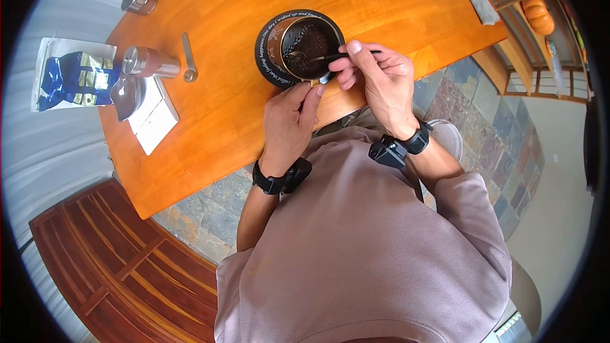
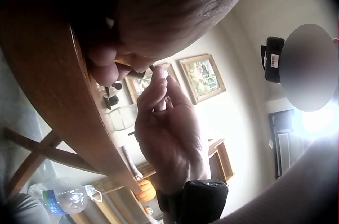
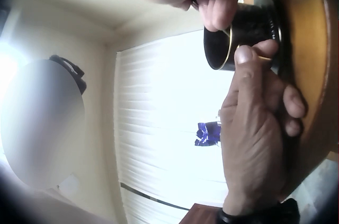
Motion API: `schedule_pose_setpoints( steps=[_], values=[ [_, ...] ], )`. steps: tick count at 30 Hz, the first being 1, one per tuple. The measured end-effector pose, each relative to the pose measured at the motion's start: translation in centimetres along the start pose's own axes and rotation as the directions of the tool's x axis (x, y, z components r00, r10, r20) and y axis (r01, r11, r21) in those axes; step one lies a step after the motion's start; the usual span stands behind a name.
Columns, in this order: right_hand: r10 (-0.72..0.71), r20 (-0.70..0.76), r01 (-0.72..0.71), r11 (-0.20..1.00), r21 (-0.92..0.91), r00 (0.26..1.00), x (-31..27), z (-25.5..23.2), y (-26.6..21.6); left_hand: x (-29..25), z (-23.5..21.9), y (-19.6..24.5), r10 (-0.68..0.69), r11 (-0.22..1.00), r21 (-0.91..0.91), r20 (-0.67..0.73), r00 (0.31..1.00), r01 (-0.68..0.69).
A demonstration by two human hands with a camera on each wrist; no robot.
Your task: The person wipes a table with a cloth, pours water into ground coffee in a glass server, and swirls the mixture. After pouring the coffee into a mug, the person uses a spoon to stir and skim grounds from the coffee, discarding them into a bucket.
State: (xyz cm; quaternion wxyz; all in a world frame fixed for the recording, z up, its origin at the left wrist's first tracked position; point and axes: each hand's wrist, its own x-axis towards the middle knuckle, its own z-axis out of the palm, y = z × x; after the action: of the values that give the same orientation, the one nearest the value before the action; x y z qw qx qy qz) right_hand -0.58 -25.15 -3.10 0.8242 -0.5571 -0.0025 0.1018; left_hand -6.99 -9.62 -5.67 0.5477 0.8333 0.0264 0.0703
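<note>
Stirring gently, holding steady

At left, your left grip pinches the handle of the cup, which sits on a dark saucer on the bench; keep that pinch firm so the cup cannot slide. Next comes the spoon, dipped into the dark contents. At right, your right grip pinches it; small, slow circles should best avoid spills.
</note>
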Motion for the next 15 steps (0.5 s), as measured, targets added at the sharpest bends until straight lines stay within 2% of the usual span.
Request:
schedule_pose_setpoints(
  steps=[5,11,15],
  values=[
    [-0.013,-0.011,0.014,1.0,0.024,1.0,1.1,0.2,-0.7,-0.1,-0.2,-0.3,0.001,1.0,0.021,0.026,1.0,-0.001],
    [-0.123,0.012,0.123,0.988,-0.094,0.992,0.6,-0.5,-0.7,-0.1,-0.2,-0.2,0.006,1.0,0.004,0.023,1.0,-0.006],
    [-0.155,0.021,0.156,0.986,-0.063,0.988,0.0,-0.4,0.1,0.0,-0.3,-0.1,0.006,1.0,0.017,0.026,1.0,-0.006]
  ],
)
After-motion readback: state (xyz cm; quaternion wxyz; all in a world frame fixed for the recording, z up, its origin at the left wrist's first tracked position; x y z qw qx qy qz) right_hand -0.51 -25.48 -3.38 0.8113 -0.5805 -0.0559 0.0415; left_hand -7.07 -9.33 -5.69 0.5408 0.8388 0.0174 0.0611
